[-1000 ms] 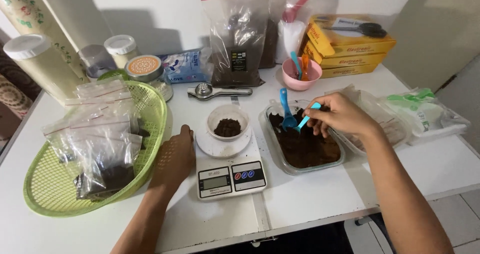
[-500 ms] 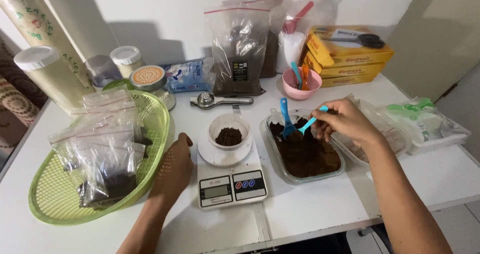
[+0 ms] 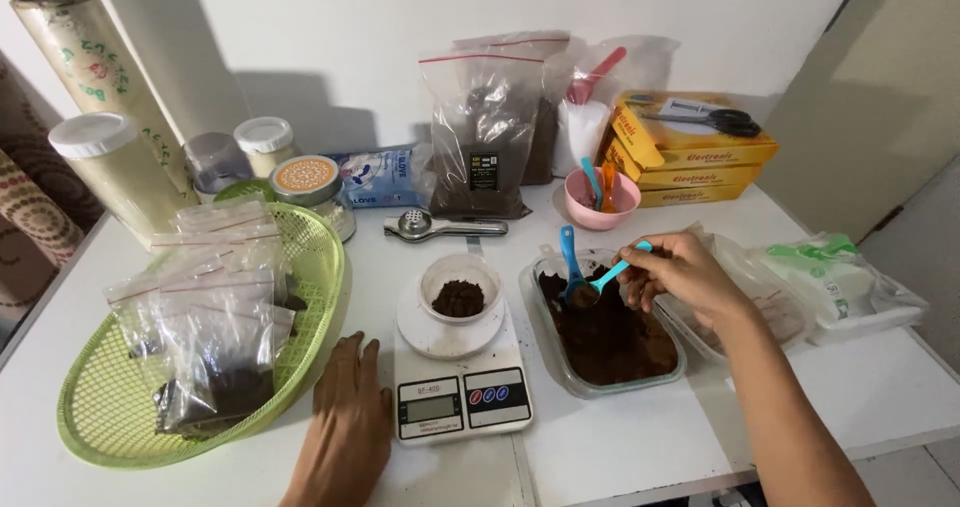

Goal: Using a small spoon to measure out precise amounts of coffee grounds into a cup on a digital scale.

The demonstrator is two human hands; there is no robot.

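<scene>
1. The right hand (image 3: pixel 683 273) pinches the handle of a light blue spoon (image 3: pixel 603 279), thumb and fingers closed on its end, the bowl carrying a dab of dark brown powder.
2. The spoon's bowl sits just above the clear plastic tray (image 3: pixel 607 327) of brown powder, at its far left corner, beside a darker blue scoop (image 3: pixel 570 259) standing in the powder.
3. Left of the tray, a small white cup (image 3: pixel 459 289) with a little powder rests on the white kitchen scale (image 3: pixel 459 385).
4. The left hand (image 3: pixel 349 422) lies flat on the white surface (image 3: pixel 620 447), fingers together, holding nothing, between the scale and the green basket (image 3: pixel 110 407).
5. The basket holds zip bags (image 3: pixel 215 337) of dark powder.
6. Farther back: a metal squeezer (image 3: pixel 440 227), a big powder bag (image 3: pixel 482 137), a pink bowl (image 3: pixel 601 199), yellow boxes (image 3: pixel 690 152) with scissors (image 3: pixel 715 119) on top.
</scene>
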